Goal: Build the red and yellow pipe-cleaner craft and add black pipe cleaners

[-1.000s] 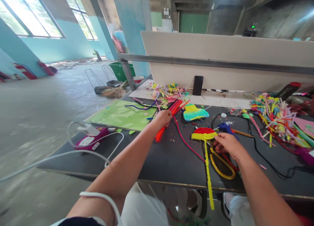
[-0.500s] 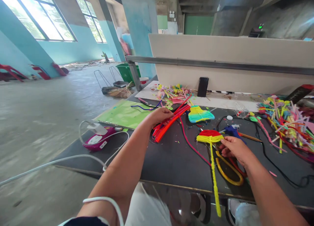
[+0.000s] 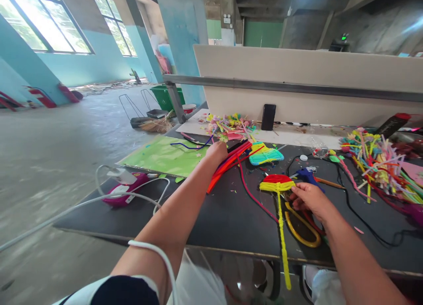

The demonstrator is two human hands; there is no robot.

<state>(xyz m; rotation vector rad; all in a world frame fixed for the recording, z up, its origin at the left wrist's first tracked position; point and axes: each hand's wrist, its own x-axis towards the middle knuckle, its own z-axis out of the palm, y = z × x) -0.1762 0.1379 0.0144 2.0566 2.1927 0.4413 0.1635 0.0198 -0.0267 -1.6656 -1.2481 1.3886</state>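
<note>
My right hand pinches the edge of a fan-shaped piece made of red and yellow pipe cleaners. Its long yellow stem hangs past the table's front edge. My left hand is curled at the left side of a bundle of pipe cleaners, red with darker ones; its fingertips are largely hidden. One crimson pipe cleaner trails from the bundle towards the stem. Beside the bundle lies a yellow and turquoise pipe-cleaner shape. Scissors with yellow handles lie under my right hand.
A blue glue gun lies beyond my right hand. Heaps of pipe-cleaner scraps lie right and at the back. A phone leans on the white board. A purple power strip and white cable are at left.
My left hand has closed in at the bundle's side, and a red pipe cleaner that stuck up now lies lower to the right. My right hand keeps its hold. The view has shifted slightly.
</note>
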